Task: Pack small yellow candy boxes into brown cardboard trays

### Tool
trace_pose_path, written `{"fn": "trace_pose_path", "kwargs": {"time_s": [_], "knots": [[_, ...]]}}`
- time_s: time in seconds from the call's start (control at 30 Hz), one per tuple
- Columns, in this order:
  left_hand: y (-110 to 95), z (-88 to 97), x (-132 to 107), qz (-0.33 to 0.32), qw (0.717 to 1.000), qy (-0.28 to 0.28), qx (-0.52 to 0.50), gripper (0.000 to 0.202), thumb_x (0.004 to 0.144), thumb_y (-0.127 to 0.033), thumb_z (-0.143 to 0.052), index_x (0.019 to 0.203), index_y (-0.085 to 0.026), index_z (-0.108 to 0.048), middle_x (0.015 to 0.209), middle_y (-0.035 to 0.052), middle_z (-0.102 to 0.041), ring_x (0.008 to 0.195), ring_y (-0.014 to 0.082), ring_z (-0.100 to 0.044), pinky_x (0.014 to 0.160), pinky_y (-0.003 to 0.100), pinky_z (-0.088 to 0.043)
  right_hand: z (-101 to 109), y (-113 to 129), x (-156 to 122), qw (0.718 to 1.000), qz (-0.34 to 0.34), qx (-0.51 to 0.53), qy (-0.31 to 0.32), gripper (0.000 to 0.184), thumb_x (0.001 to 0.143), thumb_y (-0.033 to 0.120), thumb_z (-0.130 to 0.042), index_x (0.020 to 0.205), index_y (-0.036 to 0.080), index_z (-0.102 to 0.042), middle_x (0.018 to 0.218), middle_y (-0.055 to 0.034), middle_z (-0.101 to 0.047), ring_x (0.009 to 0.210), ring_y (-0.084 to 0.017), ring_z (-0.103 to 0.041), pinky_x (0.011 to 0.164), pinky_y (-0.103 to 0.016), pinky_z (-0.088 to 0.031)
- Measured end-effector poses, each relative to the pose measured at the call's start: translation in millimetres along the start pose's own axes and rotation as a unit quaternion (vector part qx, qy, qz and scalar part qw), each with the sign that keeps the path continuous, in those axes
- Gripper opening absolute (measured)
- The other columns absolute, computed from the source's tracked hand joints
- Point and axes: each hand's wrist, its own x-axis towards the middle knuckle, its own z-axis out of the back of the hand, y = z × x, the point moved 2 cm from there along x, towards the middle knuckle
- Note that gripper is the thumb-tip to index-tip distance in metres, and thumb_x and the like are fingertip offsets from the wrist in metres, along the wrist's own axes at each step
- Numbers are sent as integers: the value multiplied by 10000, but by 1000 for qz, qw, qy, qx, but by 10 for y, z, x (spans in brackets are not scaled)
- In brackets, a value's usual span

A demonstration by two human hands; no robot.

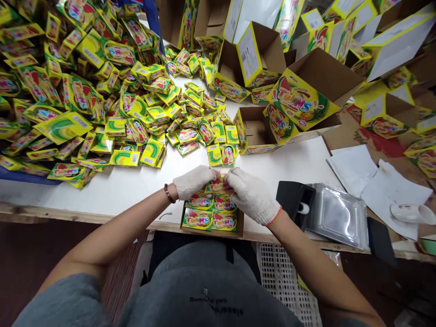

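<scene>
My left hand, in a white knit glove, pinches one end of a small yellow-green TWINS candy pack. On the pack's other end is my right hand, gloved too, with its fingers closed. Both hands are over the far part of an open cardboard box at the table's front edge. Inside that box, TWINS packs lie face up in rows. Just beyond my hands, several loose packs rest close together on the white table. My gloves hide part of the held pack and the box's far side.
A large heap of packs fills the left, partly in a blue bin. Open printed boxes stand at the back and right. On the right lie a black holder, clear plastic trays, white papers and a dark phone-like slab.
</scene>
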Motion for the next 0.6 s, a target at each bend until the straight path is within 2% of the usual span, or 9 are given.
{"fn": "trace_pose_path", "kwargs": {"time_s": [0.07, 0.13, 0.2, 0.27, 0.33, 0.43, 0.53, 0.6], "knots": [[16, -122, -60, 0, 1000, 1, 24, 408, 973, -414, -381, 787, -172, -652, 790, 48, -671, 749, 182, -576, 717, 309, -455, -76, -12, -75, 999, -11, -10, 49, 315, 872, 101, -472, 1142, 168, -620, 1018, -115, -684, 854, -233, -617, 694, -319, -455], [70, -196, -77, 9, 997, -33, 65, 328, 947, -382, -420, 828, -174, -643, 795, 41, -667, 762, 188, -576, 724, 308, -442, -177, -33, -145, 997, -32, -11, 74, 422, 842, 70, -485, 1240, 166, -586, 1087, -123, -693, 914, -237, -627, 737, -321, -469], [121, -264, -81, 5, 995, -29, 91, 256, 919, -334, -446, 829, -175, -627, 797, 35, -662, 758, 185, -574, 719, 303, -430, -282, -50, -177, 994, -61, -13, 92, 481, 835, 60, -490, 1301, 156, -564, 1185, -150, -681, 992, -255, -632, 783, -337, -492], [143, -331, -99, -8, 997, -1, 81, 295, 950, -363, -417, 809, -178, -598, 782, 29, -647, 740, 179, -561, 698, 299, -421, -369, -63, -174, 991, -92, -5, 93, 487, 844, 57, -480, 1315, 143, -570, 1240, -168, -670, 1050, -269, -631, 842, -361, -511], [135, -388, -133, -17, 998, -1, 56, 318, 969, -405, -413, 813, -182, -579, 788, 25, -637, 758, 180, -566, 698, 297, -427, -418, -67, -159, 992, -104, 27, 67, 509, 857, 58, -475, 1354, 127, -557, 1289, -173, -659, 1119, -272, -618, 916, -371, -512], [127, -471, -182, 42, 998, -27, -30, 202, 932, -363, -490, 887, -185, -573, 860, 34, -660, 781, 179, -615, 696, 289, -470, -398, -44, -168, 995, -81, 64, 16, 521, 908, 176, -537, 1423, 101, -510, 1273, -182, -661, 1125, -291, -607, 940, -395, -508], [139, -551, -200, 135, 980, 17, -144, 184, 948, -348, -469, 945, -183, -551, 876, 44, -673, 732, 179, -666, 659, 292, -515, -303, 28, -200, 997, -69, 16, 28, 529, 898, 297, -613, 1388, 107, -551, 1175, -179, -673, 1002, -310, -608, 851, -421, -495], [136, -532, -189, 124, 990, 17, -68, 236, 976, -365, -438, 900, -180, -563, 836, 56, -669, 762, 207, -674, 702, 329, -530, -247, 97, -198, 995, -64, -33, 74, 488, 880, 257, -615, 1347, 119, -588, 1159, -172, -670, 981, -312, -599, 812, -418, -471]]}}
